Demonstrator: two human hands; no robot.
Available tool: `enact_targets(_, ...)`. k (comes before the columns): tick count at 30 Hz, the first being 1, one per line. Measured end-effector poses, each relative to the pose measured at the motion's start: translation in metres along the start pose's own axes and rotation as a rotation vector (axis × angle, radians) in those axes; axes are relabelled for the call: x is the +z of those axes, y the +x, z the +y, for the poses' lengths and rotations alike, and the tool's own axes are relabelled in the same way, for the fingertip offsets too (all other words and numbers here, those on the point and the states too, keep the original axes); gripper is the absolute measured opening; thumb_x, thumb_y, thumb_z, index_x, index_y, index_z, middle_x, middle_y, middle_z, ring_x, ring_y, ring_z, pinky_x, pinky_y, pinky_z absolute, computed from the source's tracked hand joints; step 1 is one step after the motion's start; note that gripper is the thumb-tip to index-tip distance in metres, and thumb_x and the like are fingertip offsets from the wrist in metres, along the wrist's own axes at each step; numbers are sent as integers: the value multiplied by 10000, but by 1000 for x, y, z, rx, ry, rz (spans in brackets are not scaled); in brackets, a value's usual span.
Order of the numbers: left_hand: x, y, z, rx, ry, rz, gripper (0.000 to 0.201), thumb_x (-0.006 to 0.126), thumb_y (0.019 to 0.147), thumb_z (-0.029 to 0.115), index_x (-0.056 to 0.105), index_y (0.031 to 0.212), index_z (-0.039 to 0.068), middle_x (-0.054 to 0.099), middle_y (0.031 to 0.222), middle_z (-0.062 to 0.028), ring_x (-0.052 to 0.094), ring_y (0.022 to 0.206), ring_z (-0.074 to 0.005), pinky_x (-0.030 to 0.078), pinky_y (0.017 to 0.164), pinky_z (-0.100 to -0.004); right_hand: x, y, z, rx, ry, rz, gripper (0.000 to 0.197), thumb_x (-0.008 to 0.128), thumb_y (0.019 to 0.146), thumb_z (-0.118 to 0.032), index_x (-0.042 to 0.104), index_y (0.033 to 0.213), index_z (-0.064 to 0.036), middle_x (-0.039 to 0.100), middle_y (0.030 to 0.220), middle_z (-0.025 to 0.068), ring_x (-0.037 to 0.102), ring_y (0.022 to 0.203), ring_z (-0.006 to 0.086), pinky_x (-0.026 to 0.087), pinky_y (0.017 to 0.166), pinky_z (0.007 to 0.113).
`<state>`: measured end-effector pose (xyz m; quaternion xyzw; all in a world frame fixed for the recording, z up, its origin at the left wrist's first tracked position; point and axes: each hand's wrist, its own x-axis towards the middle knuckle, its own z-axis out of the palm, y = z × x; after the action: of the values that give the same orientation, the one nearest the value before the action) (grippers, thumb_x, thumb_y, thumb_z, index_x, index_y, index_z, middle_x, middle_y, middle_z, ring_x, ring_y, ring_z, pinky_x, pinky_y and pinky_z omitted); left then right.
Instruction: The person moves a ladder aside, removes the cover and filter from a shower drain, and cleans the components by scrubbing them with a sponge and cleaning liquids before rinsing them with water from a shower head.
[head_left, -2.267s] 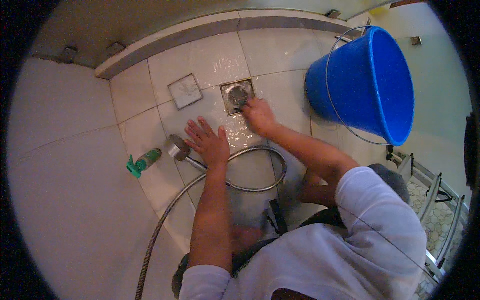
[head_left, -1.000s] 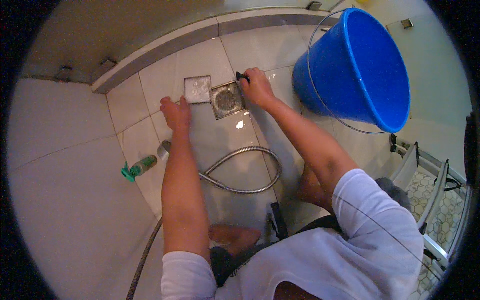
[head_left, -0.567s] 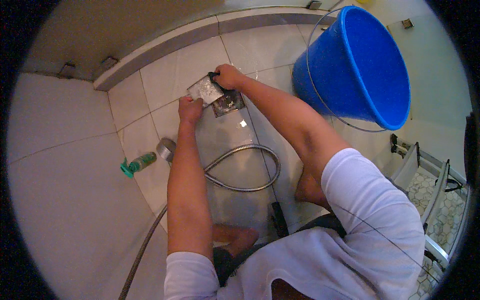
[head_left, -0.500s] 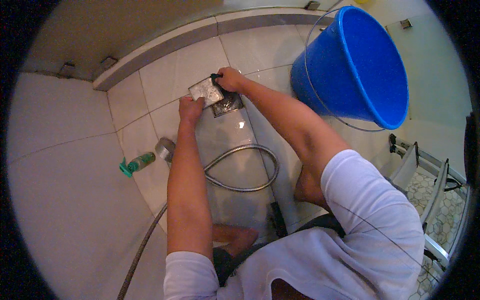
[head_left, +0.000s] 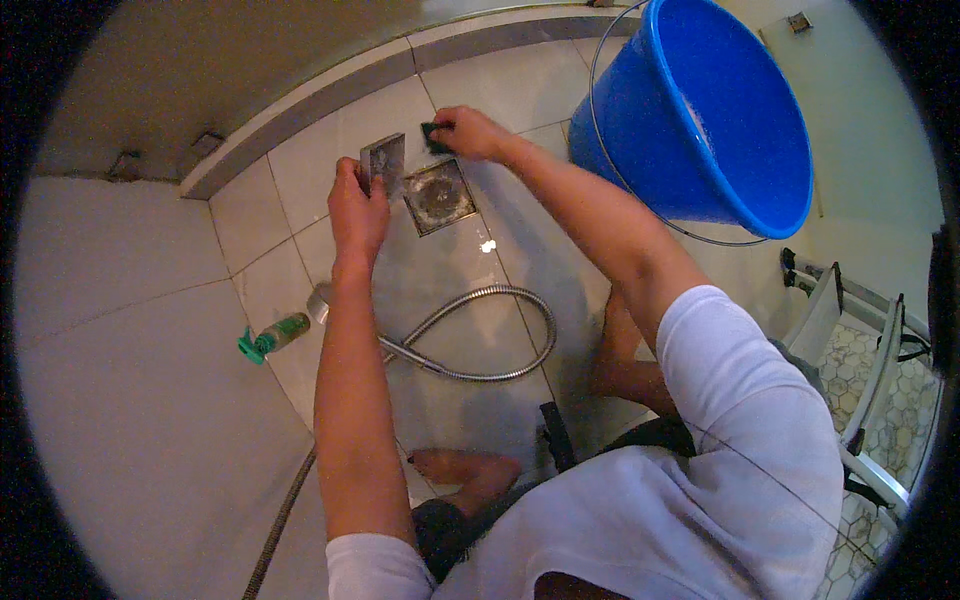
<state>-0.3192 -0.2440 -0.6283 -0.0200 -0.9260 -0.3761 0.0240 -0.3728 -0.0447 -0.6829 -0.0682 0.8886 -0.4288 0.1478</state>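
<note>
Though near drain edge (head_left: 448, 223), plate (head_left: 384, 160) aslant, tile (head_left: 530, 245) open.

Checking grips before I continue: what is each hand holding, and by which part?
Left hand: the plate, by its lower left edge. Right hand: the dark pad, by its right side.

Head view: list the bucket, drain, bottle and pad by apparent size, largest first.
1. Bucket
2. Drain
3. Bottle
4. Pad: its visible part looks smallest, though the right hand hides some of it.
</note>
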Motion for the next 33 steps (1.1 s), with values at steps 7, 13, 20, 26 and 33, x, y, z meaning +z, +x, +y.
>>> enact_targets(7, 4, -18, -15, -233, -481, 233, 245, 573, 777, 47, 437, 976, 4, 541, 920, -133, 542, 845, -232, 455, 707, -347, 11, -2, 51, 211, -375, 632, 164, 529, 778, -171, 576, 842, -27, 588, 852, 186, 550, 836, 366, 452, 716, 443)
enact_targets(13, 19, -46, -63, -633, -921, 89, 275, 545, 792, 45, 406, 1027, 18, 516, 989, -107, 538, 873, -222, 499, 715, -375, 88, -21, -41, 52, 276, 619, 133, 562, 724, -75, 558, 846, -23, 579, 812, 194, 549, 802, 371, 437, 701, 453)
enact_targets(20, 28, -67, -81, -850, -1063, 82, 271, 535, 784, 36, 390, 1012, 18, 491, 1008, -115, 538, 885, -250, 524, 714, -429, 97, -64, -47, -117, -72, 394, 137, 555, 715, -96, 550, 834, -30, 580, 758, 188, 552, 733, 381, 429, 650, 468)
enact_targets(26, 30, -88, -102, -857, -1047, 197, 269, 539, 791, 70, 411, 1024, 27, 509, 984, -107, 544, 884, -241, 512, 659, -376, 94, -95, -47, -313, -321, 466, 189, 566, 700, -73, 538, 886, -67, 550, 875, 136, 502, 856, 324, 396, 748, 400)
enact_targets(33, 39, -97, -103, -802, -913, 175, 201, 542, 809, 111, 474, 984, 38, 532, 918, -61, 540, 822, -179, 502, 658, -358, 109, -90, -50, -224, -236, 475, 214, 580, 665, -49, 538, 875, -58, 542, 935, 110, 487, 890, 296, 382, 775, 414)
